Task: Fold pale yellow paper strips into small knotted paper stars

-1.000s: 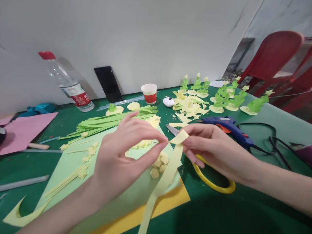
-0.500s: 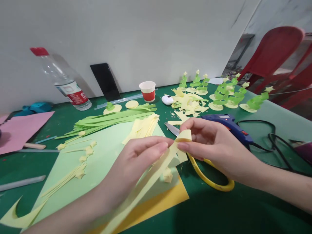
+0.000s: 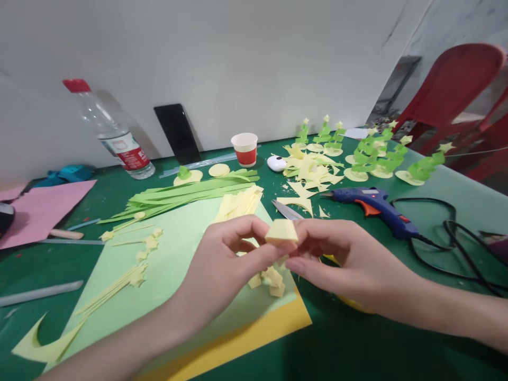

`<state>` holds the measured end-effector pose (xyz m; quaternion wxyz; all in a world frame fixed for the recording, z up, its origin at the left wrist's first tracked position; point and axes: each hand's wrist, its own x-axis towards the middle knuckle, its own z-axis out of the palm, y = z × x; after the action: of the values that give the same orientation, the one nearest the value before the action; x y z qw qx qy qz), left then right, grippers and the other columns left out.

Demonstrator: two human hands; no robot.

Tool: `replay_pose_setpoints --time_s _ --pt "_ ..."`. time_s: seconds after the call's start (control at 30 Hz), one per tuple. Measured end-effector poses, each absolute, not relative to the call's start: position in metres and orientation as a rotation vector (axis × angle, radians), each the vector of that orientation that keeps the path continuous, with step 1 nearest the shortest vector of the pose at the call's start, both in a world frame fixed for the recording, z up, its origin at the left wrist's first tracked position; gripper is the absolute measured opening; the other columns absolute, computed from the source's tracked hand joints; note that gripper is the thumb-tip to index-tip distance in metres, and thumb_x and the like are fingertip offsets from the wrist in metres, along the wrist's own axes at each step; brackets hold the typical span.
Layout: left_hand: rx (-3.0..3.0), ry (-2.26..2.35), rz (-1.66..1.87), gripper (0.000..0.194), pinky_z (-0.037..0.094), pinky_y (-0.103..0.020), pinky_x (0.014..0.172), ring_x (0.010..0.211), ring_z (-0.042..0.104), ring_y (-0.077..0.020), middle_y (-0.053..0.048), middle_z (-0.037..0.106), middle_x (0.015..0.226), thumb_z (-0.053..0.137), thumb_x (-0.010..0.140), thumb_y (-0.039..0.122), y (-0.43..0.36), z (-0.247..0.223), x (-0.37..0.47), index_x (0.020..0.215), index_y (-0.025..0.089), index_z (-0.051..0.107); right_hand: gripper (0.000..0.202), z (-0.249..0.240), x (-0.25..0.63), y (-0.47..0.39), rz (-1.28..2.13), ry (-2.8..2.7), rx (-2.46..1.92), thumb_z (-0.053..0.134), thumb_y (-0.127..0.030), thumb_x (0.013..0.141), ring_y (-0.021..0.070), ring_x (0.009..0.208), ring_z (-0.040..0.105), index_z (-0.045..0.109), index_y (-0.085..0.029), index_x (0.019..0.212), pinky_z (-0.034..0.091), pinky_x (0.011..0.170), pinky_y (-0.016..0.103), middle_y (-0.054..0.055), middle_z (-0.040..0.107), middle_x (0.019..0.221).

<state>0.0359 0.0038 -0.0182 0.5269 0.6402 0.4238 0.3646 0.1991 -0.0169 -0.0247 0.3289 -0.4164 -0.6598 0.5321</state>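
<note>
Between my two hands is a small folded piece of pale yellow paper (image 3: 281, 231). My left hand (image 3: 234, 254) pinches it from the left, thumb below it. My right hand (image 3: 337, 254) holds its right side between thumb and fingers. Beneath them, folded yellow paper stars (image 3: 273, 281) lie on a light green sheet (image 3: 170, 264), which rests over an orange sheet (image 3: 254, 338). Scissors (image 3: 286, 210) lie behind my right hand, their yellow handles partly hidden by it. A stack of pale yellow strips (image 3: 240, 203) is just behind my left hand.
A blue glue gun (image 3: 377, 203) with a black cable lies at right. Behind are green strips (image 3: 182, 193), a paper cup (image 3: 245, 150), a bottle (image 3: 127, 151), a leaning phone (image 3: 178, 132), yellow scraps (image 3: 311, 169) and several green paper trees (image 3: 361, 156) with stars.
The long yellow strip now shows as a compact folded piece between my fingers. My right hand has moved down, uncovering the glue gun's front. The view has shifted slightly.
</note>
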Motion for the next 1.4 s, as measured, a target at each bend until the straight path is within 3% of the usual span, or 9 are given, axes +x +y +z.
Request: replay_pose_setpoints --time_s 0.1,0.23,0.33,0.43,0.57,0.77,1.0,1.13,1.4 --pt "1.642 1.026 0.836 0.027 0.034 -0.015 0.035 0.035 0.045 -0.0061 0.006 0.049 0.039 0.061 0.072 0.023 0.004 -0.021 0.036 0.047 0.016 0.055 0.013 -0.024 0.201 -0.018 1.519 -1.663 -1.038 0.052 -0.017 0.076 0.0074 0.052 0.036 0.048 -0.019 0.064 0.028 0.045 0.019 -0.004 0.044 0.058" --pt "1.685 0.958 0.850 0.029 0.039 -0.016 0.037 0.035 0.046 -0.0065 0.006 0.053 0.040 0.059 0.074 0.022 0.004 -0.024 0.035 0.046 0.017 0.056 0.015 -0.024 0.205 -0.019 1.755 -1.433 -0.885 0.050 -0.019 0.080 0.0056 0.048 0.033 0.047 -0.018 0.066 0.026 0.044 0.018 -0.006 0.039 0.056" --pt "1.641 0.933 0.831 0.028 0.042 -0.017 0.040 0.036 0.048 -0.0067 0.005 0.054 0.041 0.057 0.076 0.022 0.002 -0.022 0.035 0.048 0.017 0.058 0.014 -0.026 0.208 -0.019 1.829 -1.367 -0.738 0.051 -0.025 0.084 0.0057 0.050 0.038 0.051 -0.018 0.071 0.031 0.047 0.019 -0.004 0.047 0.062" --pt "1.600 0.911 0.827 0.029 0.042 -0.017 0.040 0.037 0.049 -0.0072 0.005 0.055 0.044 0.055 0.078 0.022 -0.001 -0.019 0.036 0.049 0.018 0.057 0.003 -0.029 0.209 -0.017 1.735 -1.479 -0.738 0.056 -0.019 0.082 0.0083 0.062 0.050 0.054 -0.019 0.080 0.039 0.056 0.020 -0.002 0.054 0.074" --pt "1.680 0.888 0.852 0.030 0.041 -0.016 0.041 0.039 0.049 -0.0070 0.005 0.055 0.045 0.054 0.078 0.019 -0.003 -0.021 0.037 0.048 0.017 0.056 0.016 -0.031 0.206 -0.015 1.633 -1.550 -0.800 0.064 -0.015 0.075 0.0138 0.072 0.057 0.050 -0.021 0.079 0.044 0.066 0.026 -0.001 0.055 0.077" --pt "1.951 0.851 0.861 0.026 0.036 -0.015 0.043 0.041 0.046 -0.0058 0.007 0.051 0.044 0.050 0.074 0.009 -0.002 -0.030 0.035 0.049 0.017 0.052 0.023 -0.030 0.202 -0.010 1.689 -1.480 -0.858 0.071 -0.023 0.071 0.0082 0.059 0.050 0.051 -0.020 0.081 0.040 0.057 0.021 -0.003 0.054 0.071" --pt "2.179 0.873 0.707 0.025 0.034 -0.021 0.046 0.046 0.045 -0.0093 0.004 0.048 0.050 0.038 0.079 0.014 -0.003 -0.029 0.037 0.055 0.017 0.045 0.025 -0.029 0.201 -0.011 1.835 -1.320 -0.882 0.075 -0.015 0.064 0.0059 0.059 0.050 0.052 -0.018 0.074 0.041 0.055 0.016 -0.006 0.054 0.063" --pt "2.181 0.788 0.668 0.020 0.036 -0.020 0.047 0.050 0.044 -0.0092 0.004 0.046 0.055 0.035 0.078 0.012 -0.005 -0.026 0.036 0.061 0.018 0.043 0.022 -0.027 0.200 -0.010 1.921 -1.227 -0.887 0.075 -0.012 0.064 0.0027 0.050 0.044 0.053 -0.016 0.068 0.035 0.046 0.012 -0.007 0.052 0.056" --pt "2.190 0.852 0.706 0.023 0.040 -0.022 0.048 0.053 0.047 -0.0107 0.001 0.052 0.061 0.033 0.084 0.016 -0.006 -0.028 0.035 0.064 0.019 0.044 0.020 -0.026 0.203 -0.008 1.851 -1.191 -0.956 0.076 -0.018 0.064 0.0033 0.046 0.041 0.056 -0.016 0.067 0.033 0.040 0.013 -0.006 0.051 0.055"
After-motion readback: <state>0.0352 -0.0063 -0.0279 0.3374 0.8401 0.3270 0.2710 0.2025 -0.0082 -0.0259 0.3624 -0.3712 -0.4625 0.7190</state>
